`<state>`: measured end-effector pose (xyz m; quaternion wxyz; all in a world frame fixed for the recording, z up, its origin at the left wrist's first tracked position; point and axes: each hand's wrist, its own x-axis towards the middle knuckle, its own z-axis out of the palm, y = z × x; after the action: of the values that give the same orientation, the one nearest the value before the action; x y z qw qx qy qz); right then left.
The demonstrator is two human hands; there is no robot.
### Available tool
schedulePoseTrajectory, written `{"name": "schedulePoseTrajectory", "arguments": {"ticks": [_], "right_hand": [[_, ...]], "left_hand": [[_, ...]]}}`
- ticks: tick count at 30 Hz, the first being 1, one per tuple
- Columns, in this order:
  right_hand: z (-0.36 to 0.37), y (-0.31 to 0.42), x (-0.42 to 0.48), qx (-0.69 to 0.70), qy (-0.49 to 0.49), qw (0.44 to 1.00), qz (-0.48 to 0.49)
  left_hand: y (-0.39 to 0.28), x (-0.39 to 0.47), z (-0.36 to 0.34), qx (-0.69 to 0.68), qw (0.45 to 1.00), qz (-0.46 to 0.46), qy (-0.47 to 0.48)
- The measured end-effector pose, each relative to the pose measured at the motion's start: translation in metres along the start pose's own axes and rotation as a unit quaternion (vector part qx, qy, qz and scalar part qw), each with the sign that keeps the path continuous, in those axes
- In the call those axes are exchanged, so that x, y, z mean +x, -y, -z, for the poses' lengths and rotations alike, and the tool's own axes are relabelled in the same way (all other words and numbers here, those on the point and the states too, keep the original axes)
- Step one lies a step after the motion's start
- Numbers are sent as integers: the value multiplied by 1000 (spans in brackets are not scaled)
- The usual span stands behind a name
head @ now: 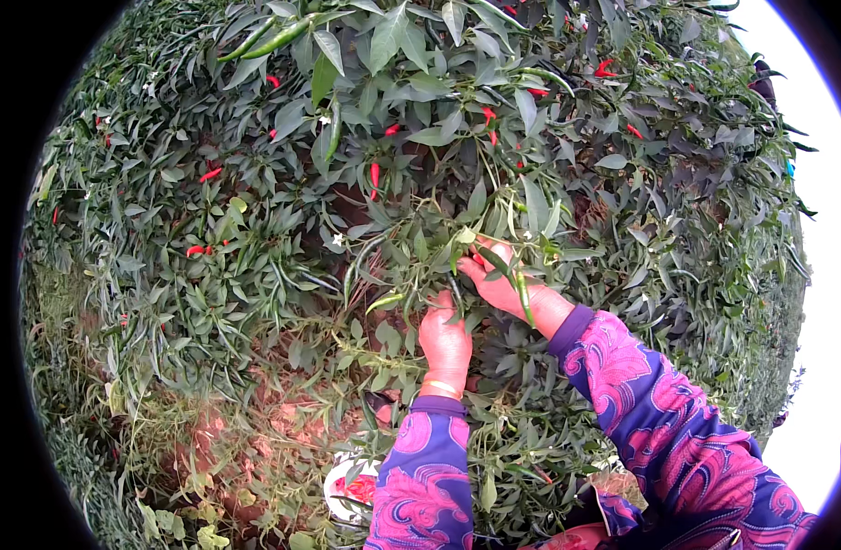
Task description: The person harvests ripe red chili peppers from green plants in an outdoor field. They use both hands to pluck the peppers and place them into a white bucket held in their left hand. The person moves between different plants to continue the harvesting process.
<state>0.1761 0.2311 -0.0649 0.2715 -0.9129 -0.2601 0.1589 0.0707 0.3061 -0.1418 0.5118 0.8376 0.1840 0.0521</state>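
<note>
Both my hands reach into a chilli pepper plant (420,237) with green leaves and pods. My right hand (510,282) is curled among the upper leaves, with red showing at its fingers that looks like a red chilli pepper (478,258). A green chilli pepper (524,297) hangs across the back of this hand. Lower and to the left, my left hand (445,344) points into the foliage, its fingertips hidden by leaves. Close beside it hangs a dark green chilli pepper (455,294).
A white bucket (331,489) with red chillies inside stands low on the ground, partly behind my left sleeve. Dense chilli plants surround me, bearing red chillies (374,180) and green ones (277,38). Weeds and reddish soil (255,426) lie at lower left.
</note>
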Motion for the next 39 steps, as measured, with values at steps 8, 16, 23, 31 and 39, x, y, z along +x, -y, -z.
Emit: {"name": "schedulePoseTrajectory", "arguments": {"ticks": [8, 16, 23, 31, 39], "right_hand": [[16, 74, 29, 440, -10, 894, -79], [-14, 40, 144, 116, -78, 955, -262], [-32, 41, 150, 122, -59, 943, -302], [-25, 4, 153, 43, 34, 987, -153], [-9, 37, 101, 146, 121, 982, -12]], "left_hand": [[4, -5, -9, 14, 999, 32, -12], [-14, -3, -13, -28, 997, 70, 17], [-4, -6, -12, -53, 994, 92, 10], [-18, -1, 3, -32, 996, 79, 28], [7, -2, -2, -28, 996, 81, 2]]}}
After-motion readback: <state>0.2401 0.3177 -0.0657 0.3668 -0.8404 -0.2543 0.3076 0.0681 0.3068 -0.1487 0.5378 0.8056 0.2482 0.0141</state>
